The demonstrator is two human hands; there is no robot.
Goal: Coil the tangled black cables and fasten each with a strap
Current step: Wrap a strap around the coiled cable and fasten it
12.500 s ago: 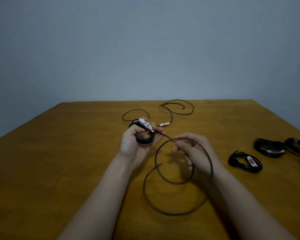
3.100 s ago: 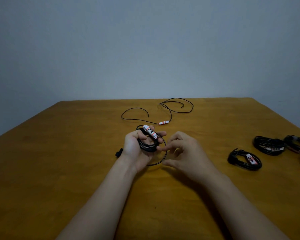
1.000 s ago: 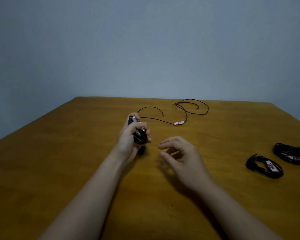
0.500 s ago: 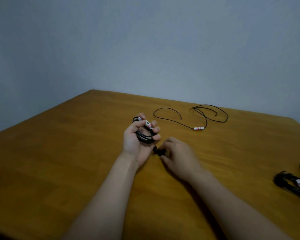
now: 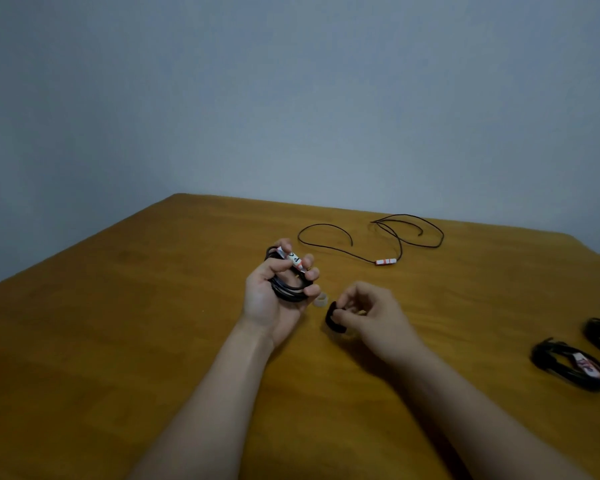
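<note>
Left hand [image 5: 267,301] is gripping the coiled black cable [image 5: 289,293], fingers curled round it above the table [image 5: 118,323]; right hand [image 5: 376,318] is pinching a black strap [image 5: 334,322] just beside; a loose cable [image 5: 386,261] is lying beyond.

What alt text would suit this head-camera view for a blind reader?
A person's left hand grips a coiled black cable at a wooden table while the right hand pinches a black strap. One loose cable lies beyond; strapped coils sit right.

Perhaps a home room: wooden table [image 5: 153,341] against bare wall [image 5: 291,98].
</note>
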